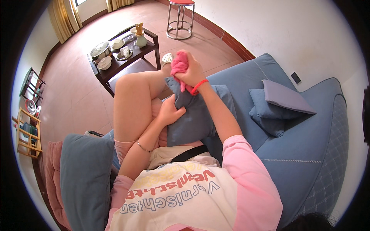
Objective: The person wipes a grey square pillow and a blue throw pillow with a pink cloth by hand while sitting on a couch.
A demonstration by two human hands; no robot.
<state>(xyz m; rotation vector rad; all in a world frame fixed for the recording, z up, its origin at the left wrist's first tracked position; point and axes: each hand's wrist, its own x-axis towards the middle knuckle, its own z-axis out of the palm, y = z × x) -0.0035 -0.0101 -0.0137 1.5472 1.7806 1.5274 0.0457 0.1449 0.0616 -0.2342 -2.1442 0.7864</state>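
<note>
In my right hand [192, 69] is a bunched pink cloth [179, 65], gripped above the top corner of a blue-grey cushion [188, 124]. My left hand [171, 110] holds the left edge of that cushion, its thumb lying on the fabric. The cushion rests on my lap, tilted up towards my right hand. A red band circles my right wrist, and a thin bangle is on my left. Part of the cushion is hidden behind my right forearm.
I sit on a blue sofa [277, 147] with stacked cushions [289, 96] to the right and an upright blue cushion [86, 179] at the left. Ahead stand a dark wooden trolley [138, 53] bearing dishes and a red-topped metal stool [180, 27]. A wooden rack [29, 132] is far left.
</note>
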